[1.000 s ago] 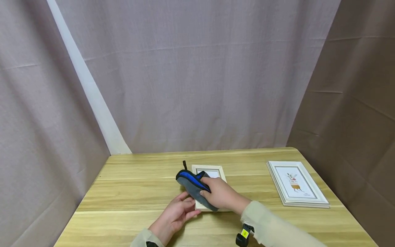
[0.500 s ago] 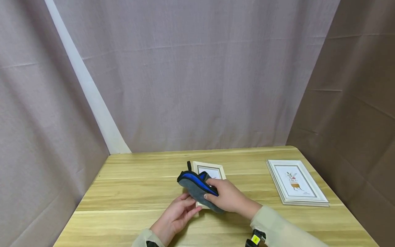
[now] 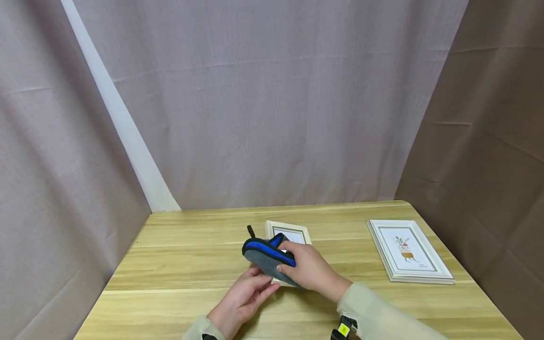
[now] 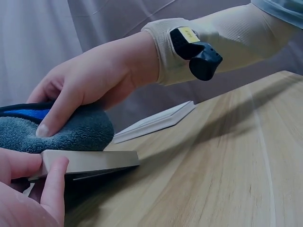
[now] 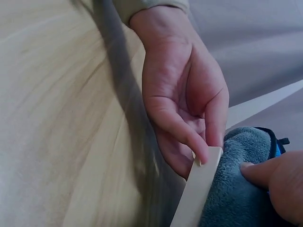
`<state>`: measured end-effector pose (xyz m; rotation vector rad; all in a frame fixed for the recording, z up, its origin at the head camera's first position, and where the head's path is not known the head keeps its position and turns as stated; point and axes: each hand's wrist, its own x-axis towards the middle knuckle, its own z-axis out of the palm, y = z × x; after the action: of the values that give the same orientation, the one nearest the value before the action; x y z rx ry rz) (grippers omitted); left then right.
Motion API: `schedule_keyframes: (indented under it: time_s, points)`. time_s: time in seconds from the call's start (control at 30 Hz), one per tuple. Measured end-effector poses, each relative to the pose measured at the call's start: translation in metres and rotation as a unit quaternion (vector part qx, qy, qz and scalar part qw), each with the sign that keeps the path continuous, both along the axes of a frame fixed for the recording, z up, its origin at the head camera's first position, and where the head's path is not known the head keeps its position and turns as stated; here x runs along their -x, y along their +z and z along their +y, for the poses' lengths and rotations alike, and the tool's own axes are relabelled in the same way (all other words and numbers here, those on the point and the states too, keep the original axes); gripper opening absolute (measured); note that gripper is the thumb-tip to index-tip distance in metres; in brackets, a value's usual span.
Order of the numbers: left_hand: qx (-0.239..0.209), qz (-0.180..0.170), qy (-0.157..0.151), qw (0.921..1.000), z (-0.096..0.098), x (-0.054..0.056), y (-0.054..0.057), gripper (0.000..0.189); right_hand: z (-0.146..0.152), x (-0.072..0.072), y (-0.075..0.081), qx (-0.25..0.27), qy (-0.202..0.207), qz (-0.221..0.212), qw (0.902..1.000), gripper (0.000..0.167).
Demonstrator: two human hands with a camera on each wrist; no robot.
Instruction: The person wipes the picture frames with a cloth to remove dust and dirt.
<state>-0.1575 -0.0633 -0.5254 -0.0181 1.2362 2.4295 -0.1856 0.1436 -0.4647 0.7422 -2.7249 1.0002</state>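
Note:
A grey and blue cloth (image 3: 267, 257) with black edging and a small hanging loop is gripped in my right hand (image 3: 314, 271). It lies against the face of a small cream picture frame (image 3: 307, 233), covering most of it. My left hand (image 3: 244, 297) holds that frame by its near left corner, with thumb and fingers on the edge. In the left wrist view the frame's edge (image 4: 94, 161) sits tilted, its near end raised off the table, under the fluffy cloth (image 4: 71, 132). The right wrist view shows the left fingers (image 5: 182, 130) on the frame's corner.
A larger white picture frame (image 3: 410, 252) with a plant picture lies at the table's right side, seemingly stacked on another. The wooden table (image 3: 182, 264) backs onto grey curtains (image 3: 276, 104). A brown curtain (image 3: 488, 141) hangs along the right.
My right hand has shifted slightly right and then back left with the cloth over the frame. The small frame has tilted a little; my left hand keeps its hold on the corner.

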Motion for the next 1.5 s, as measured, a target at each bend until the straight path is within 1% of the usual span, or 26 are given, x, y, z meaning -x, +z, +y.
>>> schedule_keyframes:
  time_s: [0.2,0.3,0.4,0.57,0.77,0.93,1.3,1.4,1.5]
  points:
    - [0.008,0.0,0.007,0.9999,-0.001,0.001,0.0,0.06,-0.009,0.007,0.001,-0.022,-0.021,0.019,0.9993,0.029]
    - [0.015,-0.008,0.005,0.9998,-0.002,0.002,0.0,0.064,-0.012,0.011,0.001,-0.022,-0.032,0.025,0.9989,0.03]
    - [0.016,-0.021,0.007,0.9996,-0.002,0.003,0.002,0.071,-0.015,0.016,0.004,-0.013,-0.041,0.023,0.9988,0.031]
    - [0.02,-0.03,0.012,0.9993,-0.002,0.004,0.005,0.075,-0.018,0.03,0.009,-0.015,-0.052,0.012,0.9985,0.035]
    - [0.029,-0.017,0.01,0.9994,-0.001,0.005,0.006,0.072,-0.023,0.05,0.013,-0.036,-0.077,-0.015,0.9963,0.04]
    - [0.037,-0.013,0.012,0.9992,0.001,0.003,0.006,0.07,-0.028,0.065,0.013,-0.039,-0.099,-0.035,0.9938,0.048]
    - [0.035,-0.017,0.021,0.999,0.002,0.001,0.004,0.071,-0.037,0.091,0.009,-0.045,-0.116,-0.023,0.992,0.048]
    - [0.033,-0.019,0.023,0.999,0.002,0.0,0.004,0.072,-0.037,0.096,0.009,-0.039,-0.119,-0.019,0.992,0.048]
    - [0.03,-0.02,0.023,0.9991,0.002,0.0,0.004,0.072,-0.037,0.099,0.011,-0.032,-0.127,-0.026,0.991,0.051]
